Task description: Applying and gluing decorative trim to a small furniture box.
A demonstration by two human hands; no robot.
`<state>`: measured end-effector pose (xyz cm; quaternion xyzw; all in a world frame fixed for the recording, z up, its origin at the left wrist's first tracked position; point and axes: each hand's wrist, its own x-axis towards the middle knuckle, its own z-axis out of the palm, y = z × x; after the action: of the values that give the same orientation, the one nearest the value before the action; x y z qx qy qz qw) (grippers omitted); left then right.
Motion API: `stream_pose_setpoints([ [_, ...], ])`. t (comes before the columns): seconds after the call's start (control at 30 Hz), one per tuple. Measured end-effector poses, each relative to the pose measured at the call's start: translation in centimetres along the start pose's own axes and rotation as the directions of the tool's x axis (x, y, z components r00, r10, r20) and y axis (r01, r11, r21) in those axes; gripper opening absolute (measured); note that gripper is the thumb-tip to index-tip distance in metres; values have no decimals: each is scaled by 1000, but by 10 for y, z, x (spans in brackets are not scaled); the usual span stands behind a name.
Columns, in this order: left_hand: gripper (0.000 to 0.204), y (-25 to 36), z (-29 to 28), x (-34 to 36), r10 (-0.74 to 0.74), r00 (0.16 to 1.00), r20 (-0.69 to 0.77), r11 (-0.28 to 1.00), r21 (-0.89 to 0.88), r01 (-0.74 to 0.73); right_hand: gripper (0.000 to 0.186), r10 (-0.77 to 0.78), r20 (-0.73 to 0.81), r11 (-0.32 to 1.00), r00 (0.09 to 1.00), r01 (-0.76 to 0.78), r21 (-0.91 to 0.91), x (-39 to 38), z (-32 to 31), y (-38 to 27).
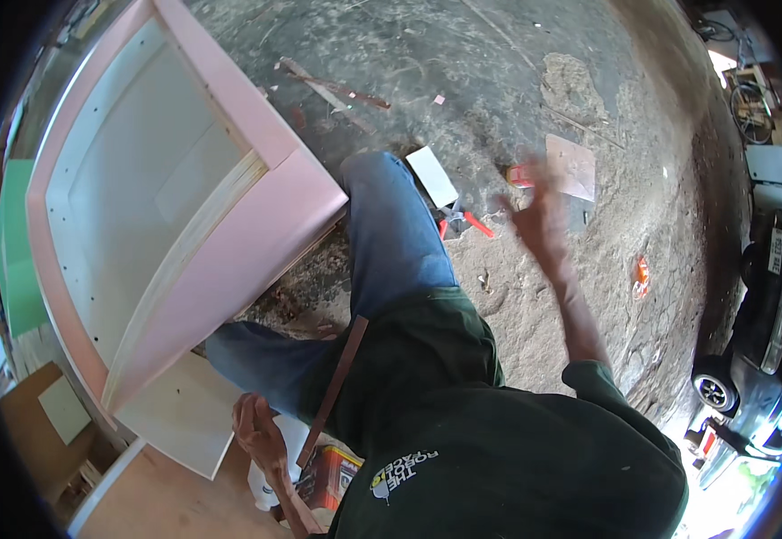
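pink and white, an open cabinet (229, 242) lies at the left beside the person's legs, its far end cut off by the upper edge. the right hand (542, 216) is out over the floor (499, 54), badly blurred, thumb wide of the fingers, whose tips are hard to make out. it hides part of a red tin (519, 176) and overlaps a pale sheet (572, 168); i cannot tell whether it touches either. the left hand (261, 436) has curled fingers near a white panel (180, 404); whether it grips anything, i cannot tell. a brown strip (333, 395) crosses the lap. a tool with 2 red handles (479, 225) lies by a white block (432, 177), its head unclear.
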<state>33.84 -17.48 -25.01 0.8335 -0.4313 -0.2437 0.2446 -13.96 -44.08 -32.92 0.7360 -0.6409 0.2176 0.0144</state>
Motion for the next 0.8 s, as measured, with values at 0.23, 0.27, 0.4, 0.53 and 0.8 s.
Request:
stream_pose_setpoints([
  [0.23, 22, 57, -3, 33, 350, 933, 86, 894, 267, -360, 104, 394, 231, 841, 890, -450, 298, 48, -40, 136],
  [0.27, 20, 60, 1, 40, 385, 915, 122, 879, 255, -403, 102, 499, 200, 830, 843, -531, 169, 48, -19, 162],
  [0.4, 18, 38, 56, 69, 555, 825, 112, 818, 107, -565, 54, 524, -6, 849, 851, -523, 73, 45, 51, 250],
  [0.53, 63, 31, 81, 98, 709, 679, 190, 700, -71, -711, 48, 394, 285, 888, 874, -441, 126, 51, 57, 205],
  [0.8, 21, 213, 142, 107, 823, 522, 221, 565, -404, -719, 69, 773, 60, 634, 632, -772, -46, 62, 23, 164],
])
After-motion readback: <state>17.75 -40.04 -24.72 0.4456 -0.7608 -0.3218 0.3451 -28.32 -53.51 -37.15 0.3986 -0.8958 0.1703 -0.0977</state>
